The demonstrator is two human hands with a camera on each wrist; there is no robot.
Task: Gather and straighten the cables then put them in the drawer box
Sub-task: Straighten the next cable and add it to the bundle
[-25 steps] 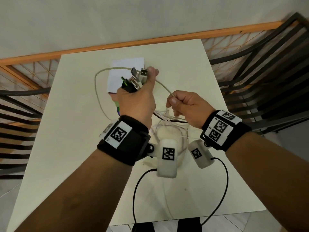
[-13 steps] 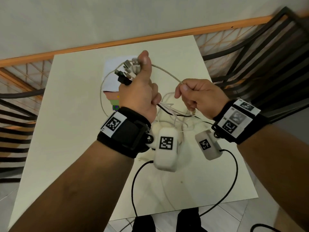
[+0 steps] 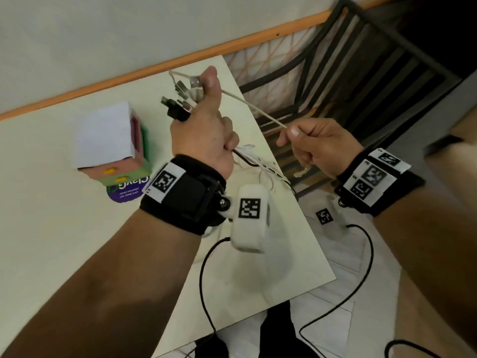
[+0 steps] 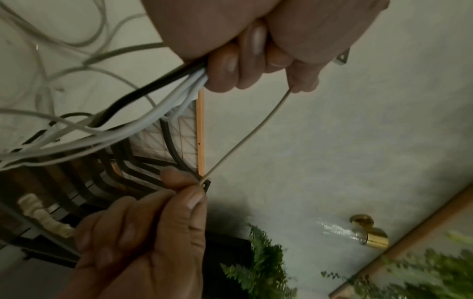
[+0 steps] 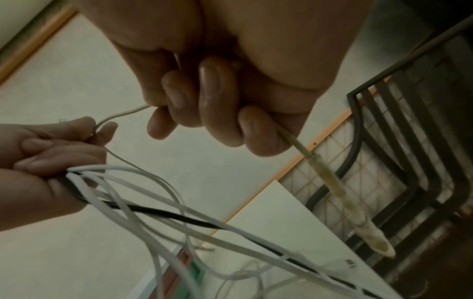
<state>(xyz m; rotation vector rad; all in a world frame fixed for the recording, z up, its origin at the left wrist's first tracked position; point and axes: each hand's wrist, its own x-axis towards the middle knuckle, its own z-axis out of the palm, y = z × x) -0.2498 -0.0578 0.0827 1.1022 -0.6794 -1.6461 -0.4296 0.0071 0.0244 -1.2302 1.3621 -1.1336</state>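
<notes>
One beige cable (image 3: 254,109) now pulled taut: right hand (image 3: 318,147) pinches it, left hand (image 3: 206,140) fists bundle (image 4: 143,121). Straightening nearly done, box (image 3: 111,140) next.

head downward, wrists close, sharing cables (image 3: 254,109)

I see my right hand (image 5: 212,105) gripping a beige cable (image 5: 330,182) — left hand (image 5: 51,161) clutching the white-and-black cable bundle (image 5: 179,204) above the table (image 5: 76,81).
</notes>
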